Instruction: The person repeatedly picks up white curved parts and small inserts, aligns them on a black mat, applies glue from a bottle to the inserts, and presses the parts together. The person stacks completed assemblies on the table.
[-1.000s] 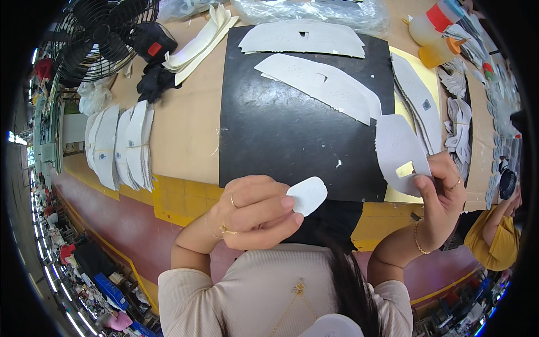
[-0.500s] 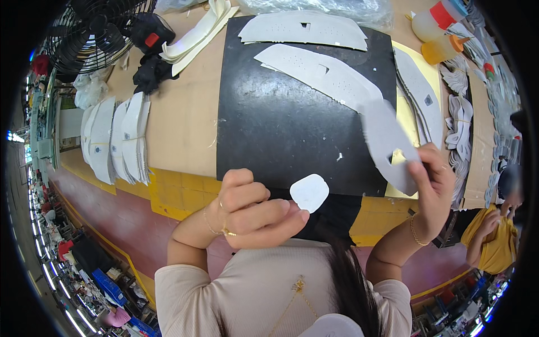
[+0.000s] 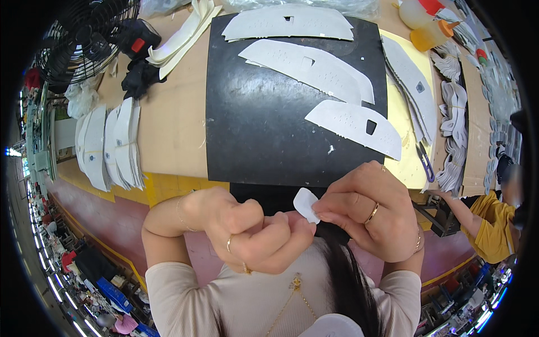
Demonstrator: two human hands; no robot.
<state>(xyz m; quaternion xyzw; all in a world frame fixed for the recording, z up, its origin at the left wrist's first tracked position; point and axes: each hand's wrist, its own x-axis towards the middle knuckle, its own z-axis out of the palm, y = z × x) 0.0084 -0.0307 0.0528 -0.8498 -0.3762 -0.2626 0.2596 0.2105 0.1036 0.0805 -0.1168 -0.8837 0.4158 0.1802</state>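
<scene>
Between my two hands, just off the table's near edge, is a small white rounded patch (image 3: 305, 204). My left hand (image 3: 247, 230) is closed, its thumb and finger pinching the patch's lower edge. The fingertips of my right hand (image 3: 368, 210) pinch its right side. On the black mat (image 3: 258, 140) beyond lies a curved white panel (image 3: 351, 126) with a rectangular hole, nearest to my right hand. Farther back are two more groups of such panels, a middle one (image 3: 303, 64) and a far one (image 3: 286, 22), each with a small opening.
Bundled white pieces (image 3: 120, 146) stand at the left, below a black fan (image 3: 87, 36). On the right are yellow paper (image 3: 404, 163) with stacked panels (image 3: 409, 84), thread snips (image 3: 425, 162) and an orange-filled bottle (image 3: 432, 35). A person in a yellow shirt (image 3: 488, 224) is at far right.
My right hand has laid the holed panel down on the mat's right side and let go. It has moved left to grip the patch beside my left hand. The snips now show.
</scene>
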